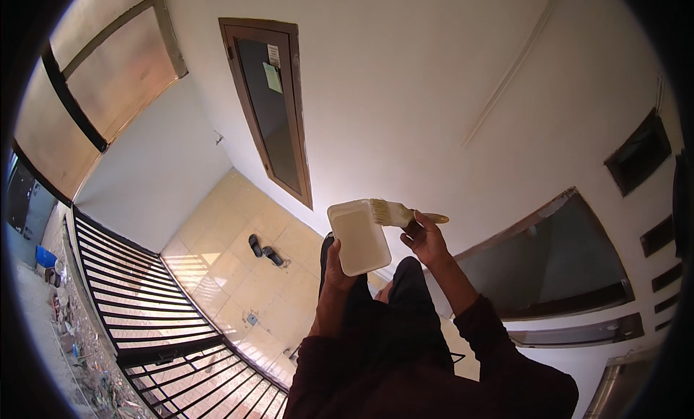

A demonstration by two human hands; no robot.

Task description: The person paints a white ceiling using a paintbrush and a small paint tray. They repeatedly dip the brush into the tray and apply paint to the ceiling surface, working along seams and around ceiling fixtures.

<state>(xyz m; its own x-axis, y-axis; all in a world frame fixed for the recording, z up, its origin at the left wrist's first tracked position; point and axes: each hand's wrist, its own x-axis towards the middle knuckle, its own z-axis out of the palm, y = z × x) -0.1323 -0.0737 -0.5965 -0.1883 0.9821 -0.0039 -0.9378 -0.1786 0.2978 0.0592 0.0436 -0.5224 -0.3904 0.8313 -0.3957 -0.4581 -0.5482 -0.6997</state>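
A cream-white rectangular tray (pixel 359 238) with rounded corners is held up in front of me by my left hand (pixel 337 269). The thumb lies along its left side, while the other fingers are hidden beneath it. My right hand (pixel 426 238) is closed round the handle of a wide paintbrush (pixel 394 213). The brush points left, its pale bristles at the tray's upper right corner; whether they touch the rim I cannot tell. Inside the tray is a smooth, light surface, and I cannot make out whether it is paint.
White walls rise ahead and to the right, with a narrow brown-framed window (pixel 271 108) and a wider window (pixel 542 256). Black sandals (pixel 264 250) lie on the tiled floor (pixel 238 289) well below. A black barred gate (pixel 144 289) runs along the left.
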